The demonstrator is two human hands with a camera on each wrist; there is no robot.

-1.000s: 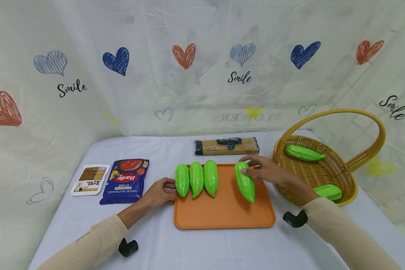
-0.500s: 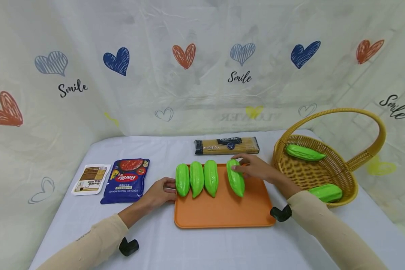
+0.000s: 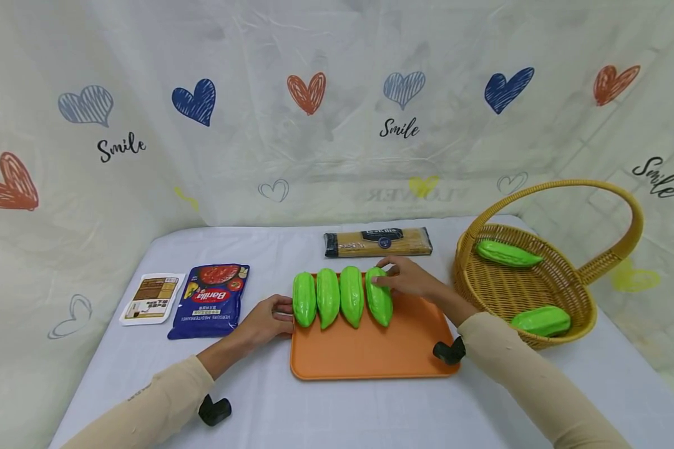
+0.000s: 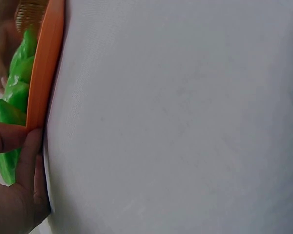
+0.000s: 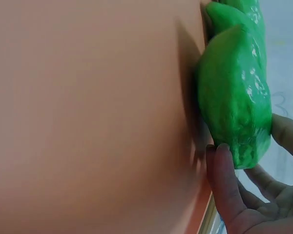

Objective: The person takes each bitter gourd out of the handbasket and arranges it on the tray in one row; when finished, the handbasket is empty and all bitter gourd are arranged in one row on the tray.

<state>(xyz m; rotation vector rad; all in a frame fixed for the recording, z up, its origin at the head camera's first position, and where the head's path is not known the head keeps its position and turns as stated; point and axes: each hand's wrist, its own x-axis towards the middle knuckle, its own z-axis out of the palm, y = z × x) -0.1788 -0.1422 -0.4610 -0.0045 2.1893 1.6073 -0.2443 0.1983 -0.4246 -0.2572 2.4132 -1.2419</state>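
In the head view, my right hand [image 3: 407, 277] holds a glossy green bitter melon [image 3: 379, 298] by its far end, over the orange tray [image 3: 371, 362]. Thumb and fingers sit on either side of that melon [image 5: 237, 97] in the right wrist view. It lies right beside a row of three similar bitter melons [image 3: 351, 298] on the tray's left half. My left hand [image 3: 266, 321] pinches the tray's left edge. From the left wrist, the thumb shows on one side of the tray rim [image 4: 45, 68] and the fingers on the other.
At right stands a wicker basket [image 3: 460, 274] with a tall handle and two more green melons [image 3: 505, 254] inside. Behind the tray lies a spaghetti pack [image 3: 377, 243]. A blue sauce pouch [image 3: 209, 302] and a white-edged packet [image 3: 151, 299] lie at left.
My right hand has carried the bitter melon leftward over the tray, up to the row of others. The left hand has stayed at the tray's edge.
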